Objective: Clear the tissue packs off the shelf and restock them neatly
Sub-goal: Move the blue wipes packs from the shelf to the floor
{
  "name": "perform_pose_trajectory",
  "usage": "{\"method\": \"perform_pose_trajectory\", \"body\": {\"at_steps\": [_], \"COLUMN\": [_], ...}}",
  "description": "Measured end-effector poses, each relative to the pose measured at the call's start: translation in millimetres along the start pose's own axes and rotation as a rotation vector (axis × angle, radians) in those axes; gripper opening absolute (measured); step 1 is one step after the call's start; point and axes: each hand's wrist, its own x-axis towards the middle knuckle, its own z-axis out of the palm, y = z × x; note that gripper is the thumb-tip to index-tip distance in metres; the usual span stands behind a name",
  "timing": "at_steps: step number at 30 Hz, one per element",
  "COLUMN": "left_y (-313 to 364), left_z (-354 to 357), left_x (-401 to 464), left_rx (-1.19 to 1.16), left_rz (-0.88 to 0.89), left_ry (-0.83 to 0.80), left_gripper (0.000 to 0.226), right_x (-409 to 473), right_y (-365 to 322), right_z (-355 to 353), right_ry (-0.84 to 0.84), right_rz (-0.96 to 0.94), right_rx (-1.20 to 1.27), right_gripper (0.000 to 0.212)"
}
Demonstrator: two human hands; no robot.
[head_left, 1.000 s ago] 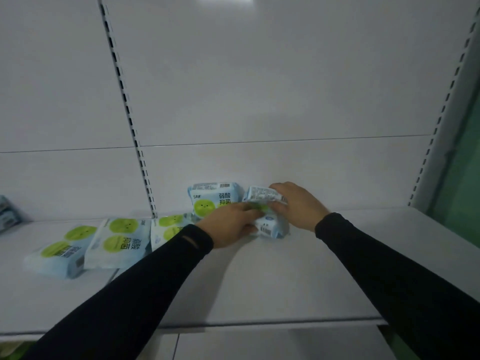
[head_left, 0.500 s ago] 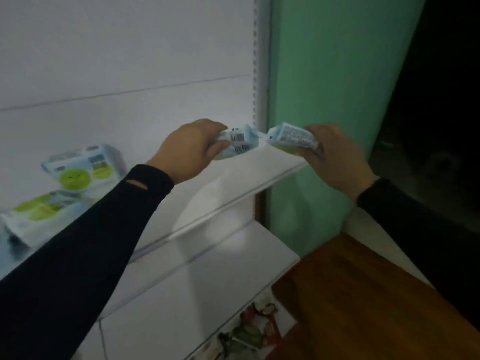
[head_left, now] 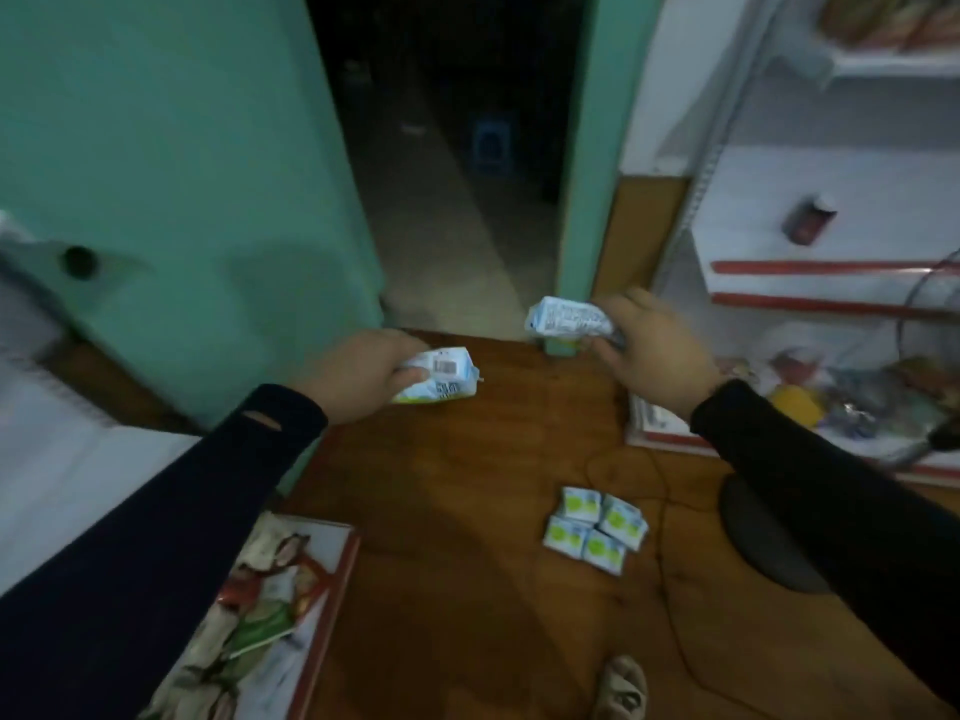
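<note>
My left hand (head_left: 358, 371) grips a pale blue tissue pack (head_left: 441, 379) with a barcode on top, held in the air over the wooden floor. My right hand (head_left: 654, 350) grips a second tissue pack (head_left: 566, 319) a little higher and to the right. Down on the floor lie several more tissue packs (head_left: 595, 530) with green circles, laid close together in a square block. The shelf that the packs came from is out of view.
The wooden floor (head_left: 457, 511) spreads below, with a thin cable (head_left: 670, 563) beside the packs. A dark doorway (head_left: 457, 148) opens ahead between green walls. White shelves (head_left: 831, 283) with red trim stand right; a low shelf with snack bags (head_left: 260, 605) sits bottom left. A shoe (head_left: 621, 688) shows below.
I have turned right, away from the shelf, with one pack in each hand. The view now faces the floor and doorway, and the two hands have moved apart.
</note>
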Motion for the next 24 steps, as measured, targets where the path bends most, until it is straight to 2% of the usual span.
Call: {"method": "perform_pose_trajectory", "body": {"at_steps": [3,5,11,15,19,24], "left_y": [38.2,58.5,83.6,70.8,40.9,-1.2], "left_z": [77.9,132.0,312.4,463.9,642.6,828.0], "left_x": [75.7,117.7,200.6,235.6,249.9,243.0], "left_rx": [-0.041,-0.040,-0.049,-0.045,-0.007,0.016], "left_rz": [0.031,0.041,0.067,0.092,0.102,0.199], "left_ry": [-0.149,-0.247,-0.389,-0.427,-0.556,-0.449], "left_gripper": [0.040,0.033,0.036,0.035,0.037,0.031], "right_x": [-35.1,-59.6,-134.3,-191.4,-262.1,-342.5], "right_y": [96.4,152.9,266.5,328.0,378.0,427.4], "right_z": [24.1,49.8,162.3,282.5,428.0,600.5], "right_ry": [-0.097,-0.202,-0.370,-0.460,-0.501,-0.448], "right_rz": [0.138,0.234,0.509,0.618,0.669,0.642], "right_rx": [0.040,0.064,0.122,0.126,0.163,0.159], "right_gripper": [0.037,0.040,0.039,0.042,0.046,0.046]}}
